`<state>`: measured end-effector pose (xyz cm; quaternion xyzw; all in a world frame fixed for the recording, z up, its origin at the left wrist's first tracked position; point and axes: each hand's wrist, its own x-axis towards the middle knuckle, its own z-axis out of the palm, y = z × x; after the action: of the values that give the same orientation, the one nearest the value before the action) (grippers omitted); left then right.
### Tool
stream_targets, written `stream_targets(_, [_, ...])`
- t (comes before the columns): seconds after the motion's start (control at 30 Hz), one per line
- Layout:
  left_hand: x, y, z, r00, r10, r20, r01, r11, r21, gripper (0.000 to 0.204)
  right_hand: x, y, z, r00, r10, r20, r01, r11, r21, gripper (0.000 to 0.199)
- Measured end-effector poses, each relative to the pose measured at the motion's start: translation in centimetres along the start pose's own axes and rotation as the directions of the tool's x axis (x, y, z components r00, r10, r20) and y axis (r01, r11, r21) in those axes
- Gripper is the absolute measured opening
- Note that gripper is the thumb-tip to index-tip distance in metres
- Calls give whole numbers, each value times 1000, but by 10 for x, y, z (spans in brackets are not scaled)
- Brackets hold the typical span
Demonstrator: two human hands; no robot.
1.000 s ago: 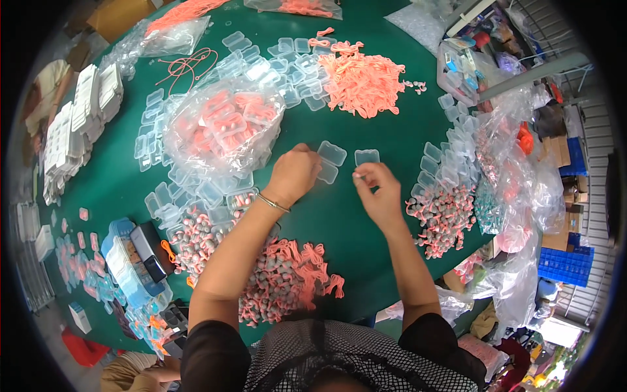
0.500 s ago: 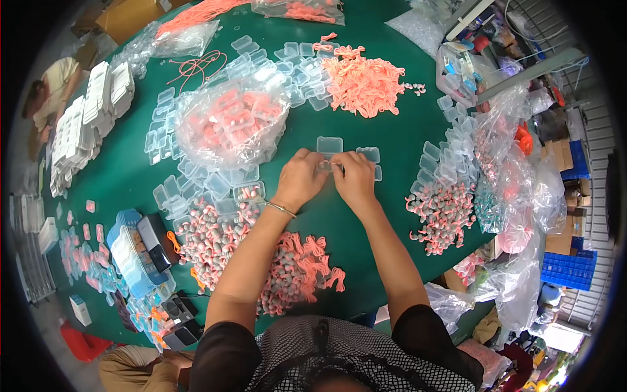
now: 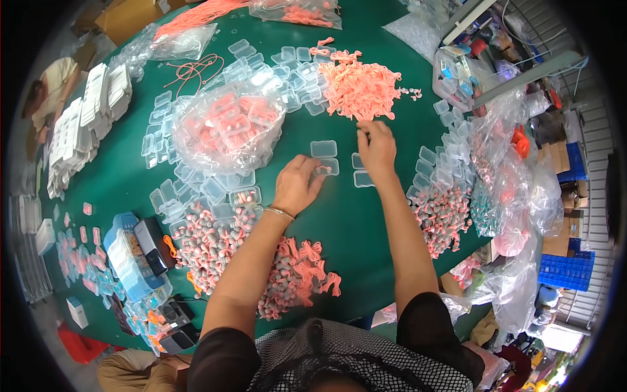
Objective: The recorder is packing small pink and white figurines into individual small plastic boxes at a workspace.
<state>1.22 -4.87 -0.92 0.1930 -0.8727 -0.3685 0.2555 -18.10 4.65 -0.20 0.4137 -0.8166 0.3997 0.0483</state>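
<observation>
My left hand [image 3: 295, 187] grips the near-left side of a small clear plastic box [image 3: 332, 168] with its fingers curled. The box lies unfolded, its lid [image 3: 323, 149] laid back on the far side, and a small pinkish piece [image 3: 321, 170] shows by my fingertips. My right hand [image 3: 377, 149] is stretched forward to the near edge of a heap of coral cord bundles [image 3: 362, 85]. Its fingers are bent together at the heap's rim; what lies between them is hidden. Another open clear box [image 3: 363, 178] rests just left of the right wrist, partly covered by it.
Piles of grey-and-pink knotted pieces lie left [image 3: 212, 245] and right [image 3: 439, 212] of my arms. A clear bag of filled boxes [image 3: 228, 127] stands at the left among loose empty boxes. White stacked trays [image 3: 88, 124] and a seated person [image 3: 62, 81] are farther left.
My right hand has left the clear box and moved forward to the coral cord heap. My left hand stays at the box, whose two halves now show.
</observation>
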Motion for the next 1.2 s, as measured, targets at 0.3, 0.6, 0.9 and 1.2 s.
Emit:
stream_targets(0.3, [0,-3,5,1000,-1,18,0,999,35,40,34,23,17,998,36,47,-10,887,-463,14])
stream_targets(0.6, [-3,-11,7,995,85,-50,-81,994,72,44,-23,-26,-20,987,87,137,-98,992,74,8])
stream_targets(0.9, [-1,-7,9,1000,1,-31,1,998,56,50,-32,-30,-3,882,-397,255,417,909,-27,11])
stream_targets(1.2, [-1,-7,9,998,53,-45,-48,992,118,51,-15,-28,4,927,-283,244,333,923,-193,27])
